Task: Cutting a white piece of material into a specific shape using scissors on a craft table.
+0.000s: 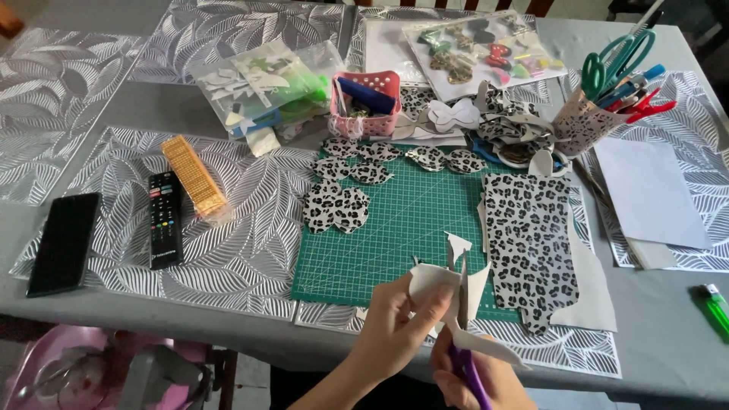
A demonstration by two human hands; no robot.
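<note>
My left hand (393,325) pinches a white-backed piece of sheet material (439,282) above the near edge of the green cutting mat (402,228). My right hand (478,380) grips purple-handled scissors (467,363), whose blades point up into that piece. A loose trimmed strip (486,345) hangs from the cut over my right hand. Several leopard-print cut shapes (336,206) lie on the mat's far left. A larger leopard-print sheet (529,241) lies on the mat's right side.
A black phone (64,241), a remote control (164,219) and a gold glitter strip (194,175) lie at the left. A pink basket (366,102), plastic bags of parts (266,87), a cup of scissors and pens (588,114), white paper (645,190) and a green lighter (714,305) surround the mat.
</note>
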